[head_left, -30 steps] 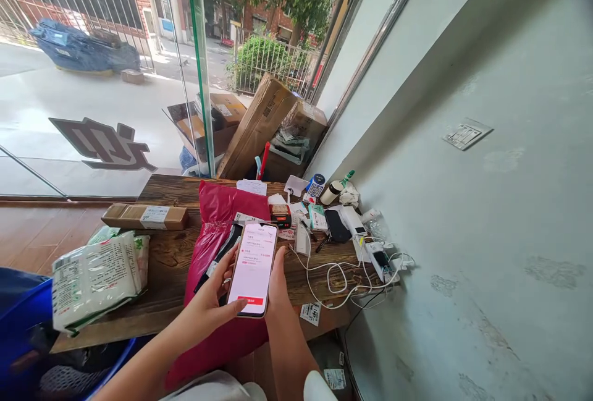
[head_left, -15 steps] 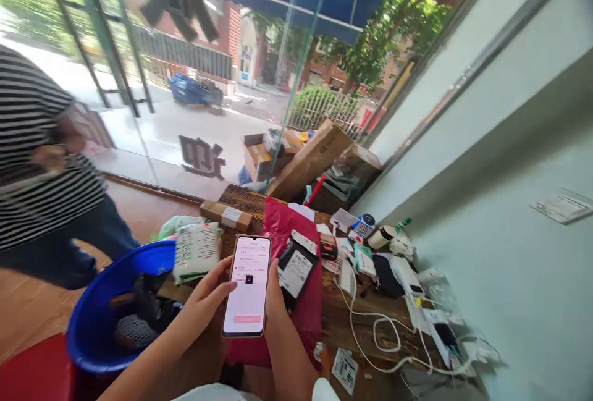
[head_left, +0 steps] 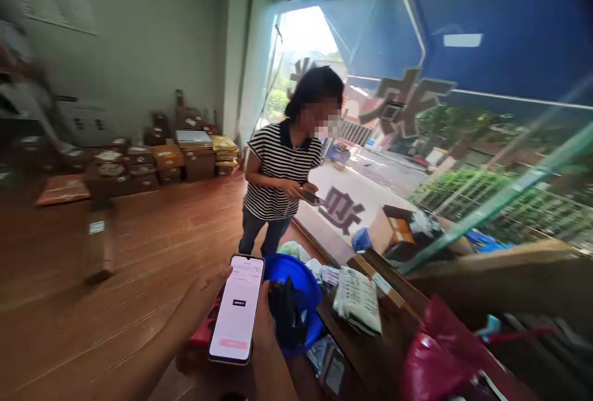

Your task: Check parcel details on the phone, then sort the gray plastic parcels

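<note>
Two bare hands hold a single phone (head_left: 235,314) between them, low in my feed and left of centre, its screen facing the wearer. From my remote seat I see the left hand (head_left: 209,285) with its thumb tip at the phone's upper left edge, and the right hand (head_left: 264,322) along the other side. The phone is clasped between the two; how the fingers behind it are spread I cannot tell, and the left hand is blurred, so I would not swear to its exact contact.

The screen shows a small dark pop-up at mid-height and a pale pink bar near the bottom. Were a thumb to slide inward, I judge it could trigger an unwanted touch. If the grip slackened while the wearer turned, the phone could slip; in my view it overlaps the near side of a blue bin (head_left: 311,293) holding dark material, so it might drop in there or hit the wooden floor (head_left: 152,234).

A white packet (head_left: 357,299) rests on the bench (head_left: 354,334), near a magenta bag (head_left: 433,348); a careless right elbow might knock the packet. Beyond the bin stands another person (head_left: 280,169) in a striped top, apart from the wearer; stepping forward without looking could mean a bump.
</note>
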Tool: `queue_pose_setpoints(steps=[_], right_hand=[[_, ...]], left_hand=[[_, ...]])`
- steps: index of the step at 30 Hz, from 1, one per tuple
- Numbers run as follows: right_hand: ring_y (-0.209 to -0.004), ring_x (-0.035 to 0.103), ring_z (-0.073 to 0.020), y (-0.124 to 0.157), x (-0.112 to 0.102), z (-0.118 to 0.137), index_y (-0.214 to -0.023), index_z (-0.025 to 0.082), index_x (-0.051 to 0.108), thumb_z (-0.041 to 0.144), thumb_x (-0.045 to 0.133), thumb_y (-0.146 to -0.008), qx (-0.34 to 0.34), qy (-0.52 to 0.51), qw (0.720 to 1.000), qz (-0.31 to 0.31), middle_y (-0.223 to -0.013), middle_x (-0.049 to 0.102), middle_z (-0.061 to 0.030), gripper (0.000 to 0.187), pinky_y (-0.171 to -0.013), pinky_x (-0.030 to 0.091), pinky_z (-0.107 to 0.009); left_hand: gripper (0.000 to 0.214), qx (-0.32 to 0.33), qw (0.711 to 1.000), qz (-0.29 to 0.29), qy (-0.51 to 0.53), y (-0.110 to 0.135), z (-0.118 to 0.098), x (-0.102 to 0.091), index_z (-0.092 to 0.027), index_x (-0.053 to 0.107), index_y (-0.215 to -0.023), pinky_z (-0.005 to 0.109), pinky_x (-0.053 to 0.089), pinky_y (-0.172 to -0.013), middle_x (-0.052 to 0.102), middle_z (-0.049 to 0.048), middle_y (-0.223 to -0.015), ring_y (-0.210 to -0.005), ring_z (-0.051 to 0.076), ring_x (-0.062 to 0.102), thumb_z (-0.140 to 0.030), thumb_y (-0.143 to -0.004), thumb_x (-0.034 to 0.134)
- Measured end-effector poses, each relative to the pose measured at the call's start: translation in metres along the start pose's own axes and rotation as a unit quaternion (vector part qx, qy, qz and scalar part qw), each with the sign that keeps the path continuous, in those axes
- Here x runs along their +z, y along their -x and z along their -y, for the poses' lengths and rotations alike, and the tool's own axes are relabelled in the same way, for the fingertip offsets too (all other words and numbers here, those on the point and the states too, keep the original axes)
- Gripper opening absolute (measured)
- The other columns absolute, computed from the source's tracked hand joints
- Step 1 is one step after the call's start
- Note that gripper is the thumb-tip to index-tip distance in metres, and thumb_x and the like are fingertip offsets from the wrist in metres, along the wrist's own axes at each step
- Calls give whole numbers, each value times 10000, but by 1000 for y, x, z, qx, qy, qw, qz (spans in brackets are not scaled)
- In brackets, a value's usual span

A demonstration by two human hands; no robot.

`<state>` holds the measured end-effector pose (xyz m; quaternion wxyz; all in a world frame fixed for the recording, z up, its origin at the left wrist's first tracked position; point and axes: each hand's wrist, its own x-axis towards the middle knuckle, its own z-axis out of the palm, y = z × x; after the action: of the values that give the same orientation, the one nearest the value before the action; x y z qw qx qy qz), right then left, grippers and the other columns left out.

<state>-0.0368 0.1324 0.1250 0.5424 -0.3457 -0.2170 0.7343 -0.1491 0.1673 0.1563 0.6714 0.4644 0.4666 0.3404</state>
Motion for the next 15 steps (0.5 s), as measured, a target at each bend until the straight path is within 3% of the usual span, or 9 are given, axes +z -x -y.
queue_pose_setpoints(steps=[4, 7, 9, 15], right_hand=[[-753, 679, -264, -39, 48, -36, -987, 163, 701, 916, 599, -498, 65, -3, 997, 52, -862, 734, -111, 904, -700, 540, -405], [-831, 680, -306, -60, 75, -56, -1037, 166, 681, 855, 682, -473, 115, 11, 990, 78, -940, 733, -126, 890, -699, 543, -435], [-845, 681, -308, -71, 90, -66, -1056, 164, 666, 813, 717, -457, 143, 30, 986, 82, -940, 733, -121, 885, -712, 544, -443], [-764, 697, -288, -117, 123, -94, -1072, 136, 669, 813, 683, -523, 163, 54, 980, 106, -826, 738, -108, 871, -708, 548, -432]], left_hand=[[487, 31, 994, -96, 39, 18, 2, -65, -159, 627, -844, 255, 402, -525, 568, -4, -573, -536, 161, 523, -609, -662, 655], [652, 43, 983, -180, 22, 26, 7, -97, -155, 558, -1114, 321, 504, -683, 687, 72, -922, -819, 257, 643, -516, -584, 679], [702, 41, 974, -221, 15, 28, 9, -114, -140, 542, -1150, 349, 515, -730, 677, 112, -1042, -890, 281, 645, -538, -584, 661], [661, 22, 955, -292, 35, 15, 5, -161, -156, 582, -1105, 341, 515, -719, 699, 116, -1025, -876, 269, 662, -663, -687, 656]])
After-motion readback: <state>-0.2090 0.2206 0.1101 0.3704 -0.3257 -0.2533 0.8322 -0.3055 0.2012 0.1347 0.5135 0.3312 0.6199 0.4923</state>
